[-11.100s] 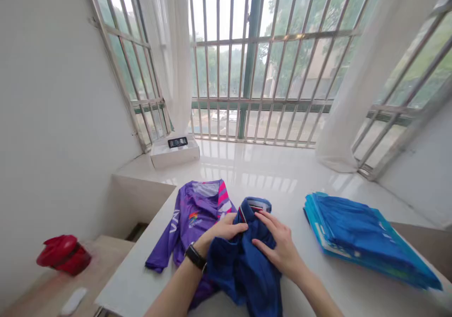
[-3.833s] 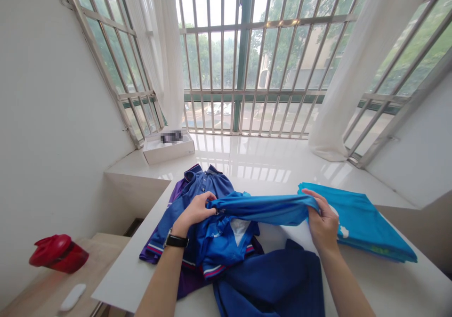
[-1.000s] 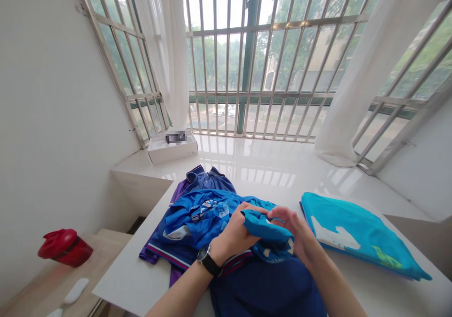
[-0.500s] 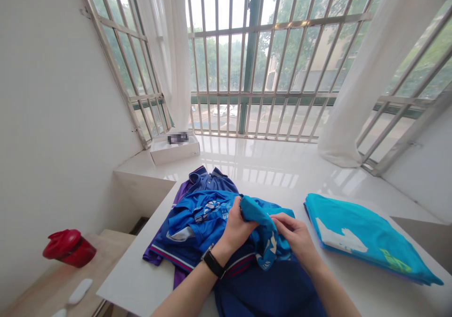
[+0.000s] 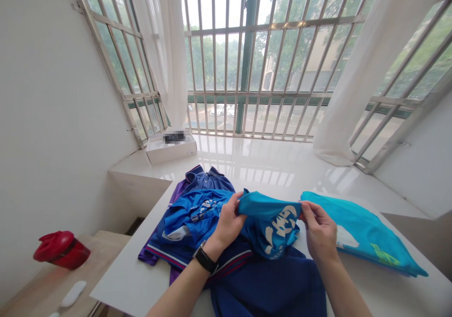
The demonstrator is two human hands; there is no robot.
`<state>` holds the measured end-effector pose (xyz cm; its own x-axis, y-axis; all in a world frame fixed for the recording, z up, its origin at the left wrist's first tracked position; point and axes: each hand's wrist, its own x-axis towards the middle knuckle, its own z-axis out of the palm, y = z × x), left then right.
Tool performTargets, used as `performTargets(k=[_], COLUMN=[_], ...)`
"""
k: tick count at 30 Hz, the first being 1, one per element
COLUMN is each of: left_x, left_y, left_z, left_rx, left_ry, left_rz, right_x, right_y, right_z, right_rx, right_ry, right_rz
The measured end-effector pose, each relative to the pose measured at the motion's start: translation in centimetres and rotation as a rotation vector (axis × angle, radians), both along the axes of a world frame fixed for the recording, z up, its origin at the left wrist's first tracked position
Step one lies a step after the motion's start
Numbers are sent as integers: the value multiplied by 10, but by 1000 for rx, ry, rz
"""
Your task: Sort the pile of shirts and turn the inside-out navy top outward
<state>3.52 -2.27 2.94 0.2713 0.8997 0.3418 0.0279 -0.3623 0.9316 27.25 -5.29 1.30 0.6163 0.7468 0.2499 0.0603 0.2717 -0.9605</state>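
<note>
A teal T-shirt (image 5: 271, 208) with a white print hangs stretched between my two hands. My left hand (image 5: 229, 220), a black watch on its wrist, pinches the shirt's left end. On the other side my right hand (image 5: 319, 225) grips the right end between thumb and fingers. Beneath and to the left lies a loose pile: a bright blue printed shirt (image 5: 192, 213), a blue polo shirt (image 5: 208, 180) with a striped collar, and some purple cloth (image 5: 146, 256). Dark navy cloth (image 5: 268, 284) spreads below my hands.
A folded turquoise shirt (image 5: 367, 227) lies at the right on the white tabletop (image 5: 120, 272). Toward the window stands a white box (image 5: 171, 152) with a blurred item on it. At lower left, a red container (image 5: 63, 249) and a white object (image 5: 73, 293) rest on a lower wooden surface.
My right hand has moved right and slightly up, drawing the teal shirt out wide, so more of its white print shows. The view has shifted slightly.
</note>
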Motion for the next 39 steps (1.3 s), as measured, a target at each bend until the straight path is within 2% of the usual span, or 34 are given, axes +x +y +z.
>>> performTargets(k=[3, 7, 11, 13, 16, 19, 23, 25, 28, 31, 36, 39], left_x=[-4, -8, -9, -11, -16, -19, -20, -20, -20, -20, -20, -19], left_y=[1, 1, -2, -5, -10, -14, -13, -11, -9, -7, -8, -9], left_z=[4, 9, 19, 24, 32, 37, 38, 37, 36, 36, 38, 39], left_rx=[-38, -59, -183, -173, -68, 50, 168, 200, 207, 205, 186, 168], left_ry=[-26, -21, -112, -69, 106, 259, 255, 221, 175, 118, 53, 61], left_rz=[15, 106, 37, -12, -19, -47, -63, -33, 0, 26, 55, 28], right_x=[10, 13, 12, 13, 15, 13, -7, -22, -36, -33, -9, -4], right_y=[2, 3, 2, 1, 1, 0, -4, -7, -9, -8, -5, -6], right_z=[-1, -1, 4, 7, 9, 9, 5, 2, -4, -5, 2, 6], right_rx=[60, 81, 120, 132, 121, 42, -190, -259, -284, -231, -101, -79], right_ry=[10, -6, 81, 108, 110, 44, -188, -286, -404, -476, -454, -492], right_rz=[-90, -123, -178, -192, -183, -21, 487, 691, 803, 709, 369, 287])
